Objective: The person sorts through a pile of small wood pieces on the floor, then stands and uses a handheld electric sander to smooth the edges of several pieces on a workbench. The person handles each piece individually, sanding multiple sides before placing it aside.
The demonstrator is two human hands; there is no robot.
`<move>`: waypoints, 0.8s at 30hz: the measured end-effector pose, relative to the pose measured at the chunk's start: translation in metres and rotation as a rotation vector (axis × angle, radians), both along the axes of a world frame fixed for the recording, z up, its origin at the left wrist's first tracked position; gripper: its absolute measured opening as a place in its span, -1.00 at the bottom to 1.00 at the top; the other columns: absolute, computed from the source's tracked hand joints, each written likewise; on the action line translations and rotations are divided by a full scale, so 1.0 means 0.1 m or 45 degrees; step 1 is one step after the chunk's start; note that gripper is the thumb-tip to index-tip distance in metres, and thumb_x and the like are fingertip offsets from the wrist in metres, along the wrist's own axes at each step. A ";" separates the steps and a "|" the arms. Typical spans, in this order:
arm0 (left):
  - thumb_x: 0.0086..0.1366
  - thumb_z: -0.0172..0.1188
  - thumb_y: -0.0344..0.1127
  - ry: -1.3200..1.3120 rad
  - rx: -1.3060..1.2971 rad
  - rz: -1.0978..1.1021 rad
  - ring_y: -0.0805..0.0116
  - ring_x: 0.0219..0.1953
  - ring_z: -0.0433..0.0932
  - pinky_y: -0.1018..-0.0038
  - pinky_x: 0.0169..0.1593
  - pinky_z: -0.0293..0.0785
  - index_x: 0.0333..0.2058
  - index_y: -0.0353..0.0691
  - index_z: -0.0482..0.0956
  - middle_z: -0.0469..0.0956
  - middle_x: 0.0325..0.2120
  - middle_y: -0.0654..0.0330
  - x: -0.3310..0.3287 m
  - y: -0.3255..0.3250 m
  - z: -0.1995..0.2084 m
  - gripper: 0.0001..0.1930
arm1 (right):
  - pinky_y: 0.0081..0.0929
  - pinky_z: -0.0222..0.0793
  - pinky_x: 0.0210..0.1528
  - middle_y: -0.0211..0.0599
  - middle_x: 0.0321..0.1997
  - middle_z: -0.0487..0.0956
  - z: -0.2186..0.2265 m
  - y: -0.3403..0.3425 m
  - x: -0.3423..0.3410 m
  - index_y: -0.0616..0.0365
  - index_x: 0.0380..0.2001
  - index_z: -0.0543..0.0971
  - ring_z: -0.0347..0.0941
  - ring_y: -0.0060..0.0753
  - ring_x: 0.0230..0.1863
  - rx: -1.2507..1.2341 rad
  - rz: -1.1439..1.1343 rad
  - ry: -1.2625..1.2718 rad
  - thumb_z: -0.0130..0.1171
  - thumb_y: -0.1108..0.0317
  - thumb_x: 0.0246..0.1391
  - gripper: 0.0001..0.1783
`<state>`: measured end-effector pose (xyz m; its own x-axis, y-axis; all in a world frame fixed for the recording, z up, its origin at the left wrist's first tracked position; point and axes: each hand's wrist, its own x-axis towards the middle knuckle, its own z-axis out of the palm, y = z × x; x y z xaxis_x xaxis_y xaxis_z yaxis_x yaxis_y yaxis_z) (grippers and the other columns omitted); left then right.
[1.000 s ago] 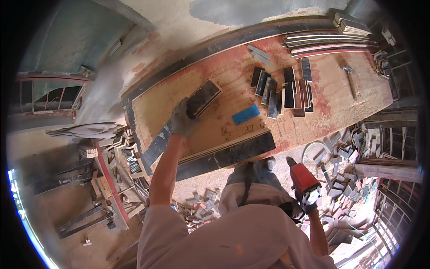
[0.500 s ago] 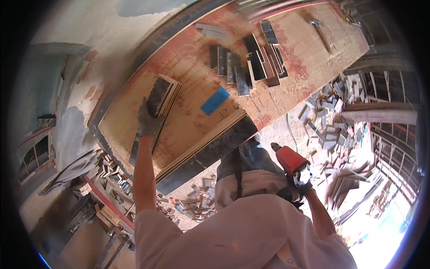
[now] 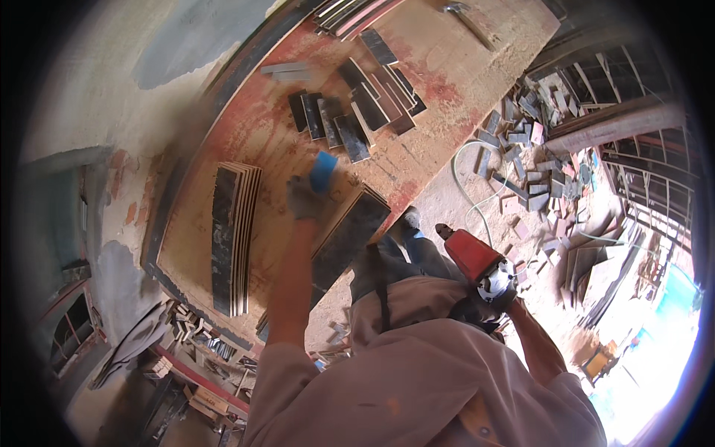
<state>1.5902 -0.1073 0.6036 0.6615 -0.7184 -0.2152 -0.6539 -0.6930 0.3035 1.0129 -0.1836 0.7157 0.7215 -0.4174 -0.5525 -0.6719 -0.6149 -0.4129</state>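
My left hand (image 3: 302, 198), in a grey glove and blurred by motion, is over the wooden work table (image 3: 279, 179). Its fingers are at the near end of a thin blue rectangular piece (image 3: 322, 171), which appears gripped and is blurred with the hand. To its left lies a stack of long dark-faced plywood strips (image 3: 234, 238). Another dark-faced stack (image 3: 344, 235) rests along the table's near edge, partly behind my arm. Down at my right side, my gloved right hand (image 3: 503, 298) is closed around a red-and-silver handheld power tool (image 3: 475, 257), its dark tapered end pointing forward.
Several short dark boards (image 3: 350, 138) lie mid-table, with grey strips (image 3: 287, 71) behind them. A hammer (image 3: 469, 24) lies at the far end. Wood offcuts (image 3: 529, 179) cover the floor on the right, beside a pale hose (image 3: 477, 208). A wall (image 3: 179, 52) borders the table's left side.
My left hand has left the plywood strips, moved right and reached the blue piece, which has turned. The strips now sit straighter together. The power tool stays in my right hand; the view has shifted.
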 end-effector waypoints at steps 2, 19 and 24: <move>-0.05 0.51 -0.06 0.107 -0.250 0.065 -0.05 -0.01 0.50 0.14 0.01 0.48 0.02 -0.20 0.55 0.48 -0.11 -0.04 -0.03 -0.07 0.34 -0.35 | -0.13 0.42 -0.11 -0.28 -0.20 0.60 -0.03 0.05 -0.07 -0.05 -0.18 0.58 0.52 -0.08 -0.18 -0.014 -0.033 -0.017 0.16 0.07 0.09 -0.70; 0.09 0.47 -0.02 0.016 -0.479 -0.205 -0.17 0.36 0.25 -0.04 0.43 0.05 0.29 -0.36 0.34 0.37 0.26 -0.18 -1.44 0.58 0.96 -0.12 | -0.49 0.54 0.05 -0.34 -0.06 0.67 0.05 -0.41 0.58 0.06 0.02 0.63 0.60 -0.46 -0.07 0.669 -0.520 -0.614 0.43 0.26 -0.04 -0.51; 0.12 0.44 -0.01 0.026 -0.445 -0.236 -0.12 0.40 0.23 -0.05 0.48 -0.03 0.32 -0.36 0.31 0.34 0.31 -0.15 -1.47 0.56 0.96 -0.11 | -0.51 0.59 -0.10 -0.32 -0.17 0.69 -0.15 -0.26 0.53 0.13 -0.11 0.66 0.62 -0.52 -0.20 0.572 -0.541 -0.620 0.46 0.36 -0.12 -0.58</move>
<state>1.4436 -0.0515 0.7000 0.5119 -0.8575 0.0515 -0.7494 -0.4165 0.5146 1.0663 -0.2094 0.7009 0.7544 -0.5231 -0.3966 -0.4918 -0.0502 -0.8693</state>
